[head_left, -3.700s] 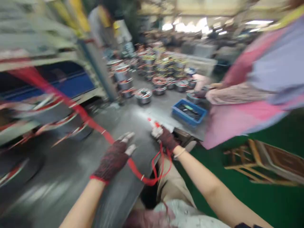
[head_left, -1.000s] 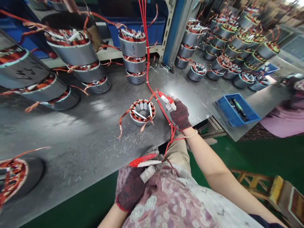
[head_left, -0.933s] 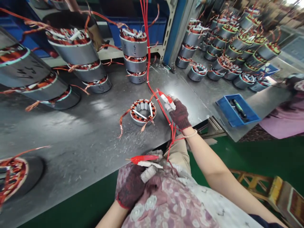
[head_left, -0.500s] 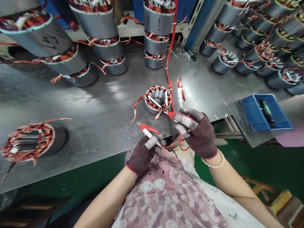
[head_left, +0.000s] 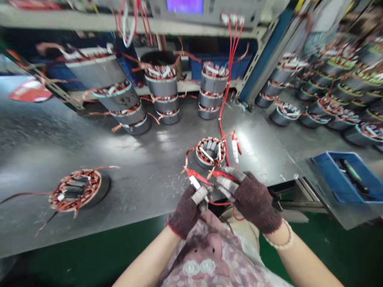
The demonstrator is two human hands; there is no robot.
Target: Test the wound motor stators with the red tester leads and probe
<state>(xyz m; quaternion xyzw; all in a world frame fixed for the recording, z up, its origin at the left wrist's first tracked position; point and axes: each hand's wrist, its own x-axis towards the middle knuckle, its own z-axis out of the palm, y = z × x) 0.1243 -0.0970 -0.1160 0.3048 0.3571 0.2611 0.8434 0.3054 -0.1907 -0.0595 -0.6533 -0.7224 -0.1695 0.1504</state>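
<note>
A small motor stator [head_left: 206, 162] with copper windings and white strips stands on the metal bench in front of me. My left hand [head_left: 191, 205], in a dark knit glove, grips a red alligator clip [head_left: 196, 175] whose tip meets the stator's left copper lead [head_left: 187, 159]. In my gloved right hand [head_left: 245, 195] is a second red alligator clip [head_left: 223, 174], its tip at the front copper lead [head_left: 210, 172]. A third clip [head_left: 235, 147], red and white, hangs on the lead at the stator's right and lies on the bench.
Stator stacks [head_left: 163, 95] line the back below a shelf carrying an instrument [head_left: 206, 12] with red cables. Another stator [head_left: 77, 189] lies at the left. At the right are a blue bin [head_left: 344, 175] holding a tool and many more stators [head_left: 326, 115].
My left hand has brought its clip up to the stator's left lead. The right hand stays at the front lead. My view has tilted up, showing the instrument.
</note>
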